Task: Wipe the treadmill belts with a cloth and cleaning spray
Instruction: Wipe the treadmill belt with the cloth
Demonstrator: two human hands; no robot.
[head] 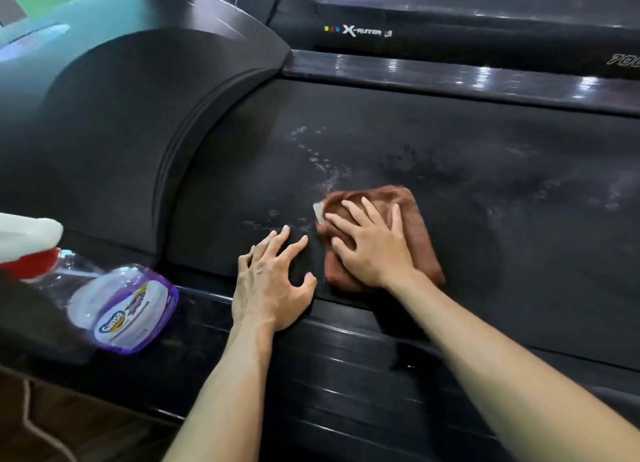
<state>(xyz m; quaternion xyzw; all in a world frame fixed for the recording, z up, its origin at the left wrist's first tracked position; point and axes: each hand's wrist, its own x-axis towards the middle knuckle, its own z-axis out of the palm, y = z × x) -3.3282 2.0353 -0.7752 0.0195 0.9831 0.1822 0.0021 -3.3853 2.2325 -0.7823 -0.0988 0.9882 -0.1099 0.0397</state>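
At lower left a clear plastic spray bottle [117, 305] with a purple label and red-and-white trigger lies on its side on the treadmill's black side rail [346, 364]. At centre, the left hand [273, 281] rests spread and empty on the black treadmill belt [485, 170]. Just beside it, the right hand [370, 243] presses flat on a folded brown cloth [419, 233]. Whitish spray streaks [322, 160] lie beyond.

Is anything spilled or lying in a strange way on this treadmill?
Yes: whitish spray droplets sit unwiped on the black treadmill belt, beside the folded brown cloth. The clear purple-labelled spray bottle lies on its side on the side rail.
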